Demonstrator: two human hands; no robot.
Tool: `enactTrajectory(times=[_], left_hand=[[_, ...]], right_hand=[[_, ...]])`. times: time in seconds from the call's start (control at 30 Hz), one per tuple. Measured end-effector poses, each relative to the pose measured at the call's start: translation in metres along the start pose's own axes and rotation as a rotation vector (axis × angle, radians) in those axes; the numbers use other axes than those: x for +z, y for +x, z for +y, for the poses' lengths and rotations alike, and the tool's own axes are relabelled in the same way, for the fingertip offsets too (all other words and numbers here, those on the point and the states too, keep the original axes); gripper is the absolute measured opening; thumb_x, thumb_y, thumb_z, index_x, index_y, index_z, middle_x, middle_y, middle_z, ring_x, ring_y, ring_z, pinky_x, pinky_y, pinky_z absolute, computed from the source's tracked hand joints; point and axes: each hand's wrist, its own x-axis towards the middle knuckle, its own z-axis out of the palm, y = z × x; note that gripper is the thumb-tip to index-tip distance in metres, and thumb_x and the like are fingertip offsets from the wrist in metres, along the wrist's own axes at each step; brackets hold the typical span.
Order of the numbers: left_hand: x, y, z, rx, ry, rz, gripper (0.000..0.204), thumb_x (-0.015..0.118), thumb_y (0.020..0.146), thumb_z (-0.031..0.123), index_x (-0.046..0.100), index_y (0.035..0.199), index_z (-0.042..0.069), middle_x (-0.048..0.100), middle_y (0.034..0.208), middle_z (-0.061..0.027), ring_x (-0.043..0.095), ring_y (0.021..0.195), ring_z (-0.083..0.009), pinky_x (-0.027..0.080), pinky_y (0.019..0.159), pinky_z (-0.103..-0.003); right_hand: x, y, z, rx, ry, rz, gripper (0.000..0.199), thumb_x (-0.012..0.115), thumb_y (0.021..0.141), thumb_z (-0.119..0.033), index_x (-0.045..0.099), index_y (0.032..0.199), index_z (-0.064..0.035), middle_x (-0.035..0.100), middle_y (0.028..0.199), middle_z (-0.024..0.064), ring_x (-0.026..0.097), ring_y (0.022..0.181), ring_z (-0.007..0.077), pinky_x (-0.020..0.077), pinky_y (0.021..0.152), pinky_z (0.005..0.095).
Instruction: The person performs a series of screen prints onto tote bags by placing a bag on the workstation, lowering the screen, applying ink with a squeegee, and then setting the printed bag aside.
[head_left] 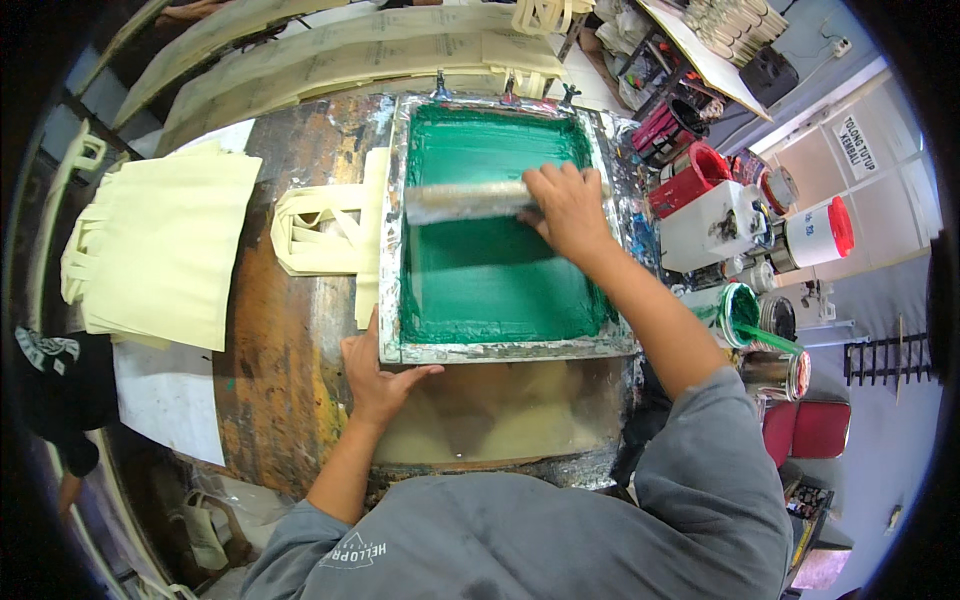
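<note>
A screen-printing frame [510, 350] lies flat on the stained table, its mesh [490, 290] coated with green ink. In my right hand [572, 212] is a long squeegee [465, 202], set crosswise over the upper half of the mesh. The squeegee looks slightly smeared by motion. My left hand [374, 378] is at the frame's near left corner, thumb and forefinger spread along its edges. A pale yellow cloth bag [372, 240] sticks out from under the frame's left side, with its handles [300, 232] on the wood. Clamps [508, 90] stand at the frame's far edge.
A stack of pale yellow bags [170, 245] lies at the left of the table [285, 370]. Ink tubs and jars crowd the right edge, including an open green pot [738, 308] and a white jug [710, 228]. Racks of bags [350, 60] stand behind. Another person's dark sleeve [65, 390] shows at left.
</note>
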Motion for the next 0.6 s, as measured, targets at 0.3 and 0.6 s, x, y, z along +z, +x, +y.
enactTrajectory(times=[0.3,0.6], left_hand=[[-0.016,-0.001,0.004,-0.098,0.383,-0.168,0.128,0.093,0.053,0.073,0.057,0.154,0.003,0.066,0.112,-0.0111,0.056,0.107,-0.0315,0.039,0.094,-0.043],[0.014,0.258,0.050,0.429,0.233,0.030,0.102,0.084,0.077,0.070,0.056,0.155,0.010,0.054,0.153,-0.0270,0.050,0.142,-0.0458,0.037,0.119,-0.059]], right_hand=[[0.021,0.120,0.076,-0.075,0.068,-0.179,0.062,0.091,0.079,-0.025,0.057,0.130,-0.0155,0.068,0.122,0.0073,0.065,0.120,0.0324,0.0463,0.094,0.0588],[0.036,0.110,0.071,0.176,-0.125,-0.045,0.062,0.091,0.078,-0.028,0.059,0.130,-0.0193,0.071,0.123,0.0033,0.067,0.118,0.0291,0.0475,0.091,0.0567]])
